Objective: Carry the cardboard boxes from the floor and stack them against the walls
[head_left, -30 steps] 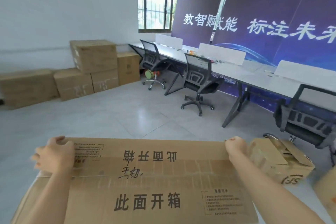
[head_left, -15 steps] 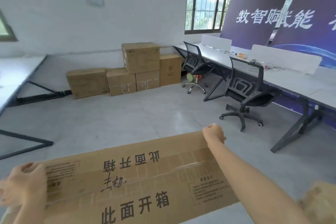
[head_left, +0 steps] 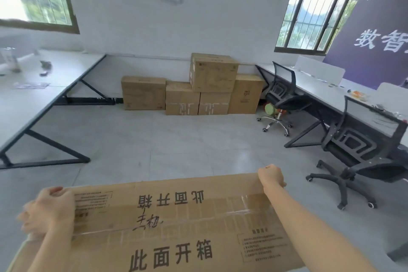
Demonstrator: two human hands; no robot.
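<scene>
Cardboard box (head_left: 176,225) in both hands

We lose the carried box (head_left: 167,227) past the bottom edge; left hand (head_left: 49,210) smeared, fingertips of right hand (head_left: 271,175) hidden behind its far rim. The banner (head_left: 375,35) is cropped at right, and the label print (head_left: 262,247) is unreadable.

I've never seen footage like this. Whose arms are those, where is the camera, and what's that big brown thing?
No machine here: a person wears a wide-angle camera on the head, looking forward and down. The left hand and right hand grip the far edge of a large flat brown cardboard box printed with black characters. Ahead, five brown cardboard boxes are stacked on the grey tiled floor against the white wall, between white desks, with black mesh chairs on the right.
</scene>
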